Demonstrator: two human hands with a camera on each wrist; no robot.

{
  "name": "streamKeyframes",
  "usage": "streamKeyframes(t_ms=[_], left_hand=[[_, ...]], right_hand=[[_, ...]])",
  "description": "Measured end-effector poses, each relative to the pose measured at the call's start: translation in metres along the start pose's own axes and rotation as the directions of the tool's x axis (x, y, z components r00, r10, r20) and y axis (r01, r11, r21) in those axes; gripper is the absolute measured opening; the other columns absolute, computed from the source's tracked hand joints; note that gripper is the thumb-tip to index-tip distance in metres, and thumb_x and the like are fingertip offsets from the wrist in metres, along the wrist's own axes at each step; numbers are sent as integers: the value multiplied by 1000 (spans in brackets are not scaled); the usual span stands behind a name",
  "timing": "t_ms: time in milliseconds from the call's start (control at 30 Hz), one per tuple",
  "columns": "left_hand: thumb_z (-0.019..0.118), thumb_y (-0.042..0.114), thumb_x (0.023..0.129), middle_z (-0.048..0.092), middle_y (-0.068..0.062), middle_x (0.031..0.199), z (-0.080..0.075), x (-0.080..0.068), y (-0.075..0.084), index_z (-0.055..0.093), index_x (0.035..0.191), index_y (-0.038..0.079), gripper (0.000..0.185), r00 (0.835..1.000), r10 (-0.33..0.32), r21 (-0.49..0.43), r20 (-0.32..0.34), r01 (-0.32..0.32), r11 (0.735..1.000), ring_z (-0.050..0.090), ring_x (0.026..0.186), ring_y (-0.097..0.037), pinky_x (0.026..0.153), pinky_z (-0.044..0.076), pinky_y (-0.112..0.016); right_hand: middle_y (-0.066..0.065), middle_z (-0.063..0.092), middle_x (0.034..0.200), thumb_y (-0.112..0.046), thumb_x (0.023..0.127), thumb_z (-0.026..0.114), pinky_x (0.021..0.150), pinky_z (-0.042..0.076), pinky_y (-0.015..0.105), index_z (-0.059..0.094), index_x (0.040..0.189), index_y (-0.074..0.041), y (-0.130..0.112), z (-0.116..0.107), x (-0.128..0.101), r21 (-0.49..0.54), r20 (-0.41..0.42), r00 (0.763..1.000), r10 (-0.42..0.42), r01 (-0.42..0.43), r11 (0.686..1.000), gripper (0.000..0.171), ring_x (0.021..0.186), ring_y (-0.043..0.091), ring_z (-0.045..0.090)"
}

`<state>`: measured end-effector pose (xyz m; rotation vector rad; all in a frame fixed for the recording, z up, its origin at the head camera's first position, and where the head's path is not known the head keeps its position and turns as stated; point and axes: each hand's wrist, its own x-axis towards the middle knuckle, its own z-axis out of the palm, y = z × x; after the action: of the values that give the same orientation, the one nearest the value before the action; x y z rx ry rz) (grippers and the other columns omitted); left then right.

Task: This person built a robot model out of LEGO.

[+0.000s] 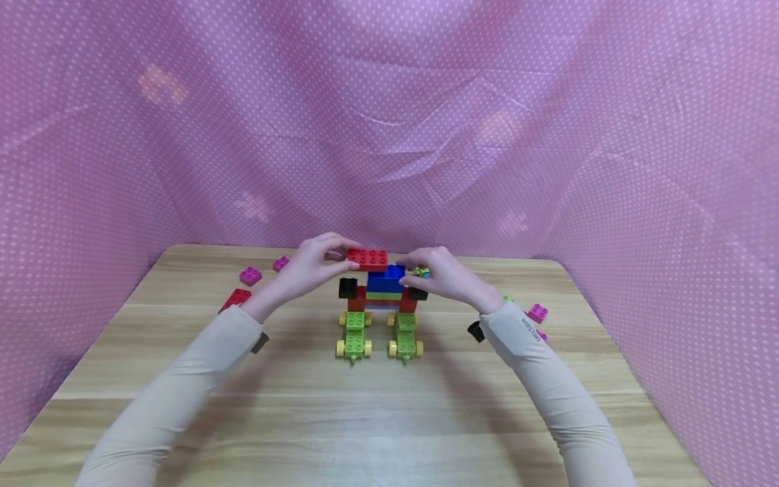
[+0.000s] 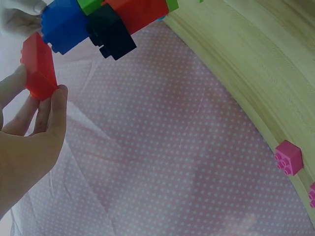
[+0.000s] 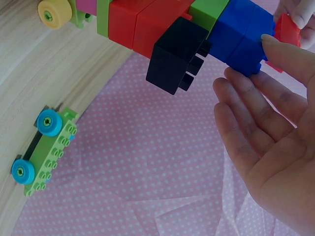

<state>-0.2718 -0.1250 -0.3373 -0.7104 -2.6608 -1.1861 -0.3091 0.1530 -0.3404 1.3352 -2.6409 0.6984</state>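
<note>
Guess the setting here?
Probably a staged tabletop recording booth: pink dotted cloth curtains a wooden table, with toy bricks scattered around a brick model.

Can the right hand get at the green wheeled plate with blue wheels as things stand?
Probably yes. The right hand rests with straight fingers against the blue block, holding nothing, and the green wheeled plate lies alone on the table beside it, uncovered.

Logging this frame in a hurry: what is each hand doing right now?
Left hand: pinches the red brick above the block model.
Right hand: open, fingertips on the model's blue brick.
</note>
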Motion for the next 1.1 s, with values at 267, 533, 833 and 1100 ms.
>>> streamKeyframes(t_ms=[267,533,833,1100], left_hand=[[70,18,93,66,-11,119,1,1,-4,65,126,7,35,1000,3,-2,21,-3,1000,67,107,-26,97,57,-40],[70,19,93,65,-11,120,-1,1,-6,65,127,7,37,999,-2,-11,54,3,1000,67,110,-27,97,57,-41],[71,16,92,64,-11,120,-1,2,-2,67,126,9,36,997,1,21,82,-3,1000,67,111,-28,97,57,-42],[71,12,89,63,-10,118,1,3,0,67,125,9,36,997,-14,46,74,10,999,67,110,-29,94,59,-42]], right_hand=[[10,75,111,-21,92,72,87,61,35,68,123,-4,0,-1,0,4,15,999,28,-28,1000,36,99,20,72],[12,75,110,-20,92,72,87,61,43,68,123,-2,-1,-1,0,27,19,999,31,-31,999,36,97,21,72],[10,76,108,-19,92,71,85,61,40,68,122,-2,-1,-1,0,17,11,1000,17,-17,1000,35,95,19,72],[9,76,108,-20,92,71,85,61,40,68,123,-3,-3,-1,0,27,14,1000,26,-27,999,35,94,18,72]])
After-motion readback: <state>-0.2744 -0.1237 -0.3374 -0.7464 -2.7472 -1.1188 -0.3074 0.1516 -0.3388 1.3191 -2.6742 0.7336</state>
